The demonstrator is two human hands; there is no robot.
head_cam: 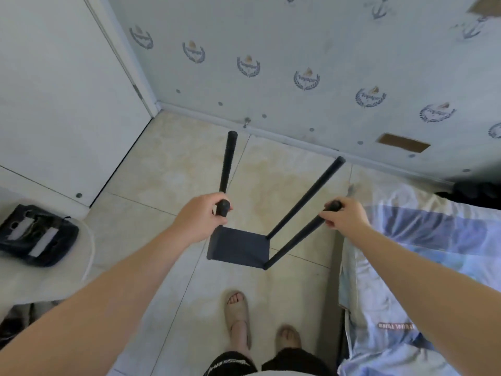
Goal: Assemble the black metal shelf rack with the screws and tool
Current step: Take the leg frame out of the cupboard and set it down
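Note:
The black metal shelf rack (238, 246) is held up over the tiled floor, its flat shelf plate low and its round legs pointing up toward me. My left hand (199, 219) grips the top of the near left leg (222, 207). My right hand (343, 214) grips the top of the near right leg (295, 246). Two far legs, the far left leg (229, 161) and the far right leg (309, 196), stand free. No screws or tool show in view.
A bed with blue and white bedding (423, 267) lies at the right. A dark bag (35, 234) sits on a white round stool (86, 256) at the left. The patterned wall (271, 77) is ahead, a white door (62, 90) is left, and my sandalled feet (238, 316) are below.

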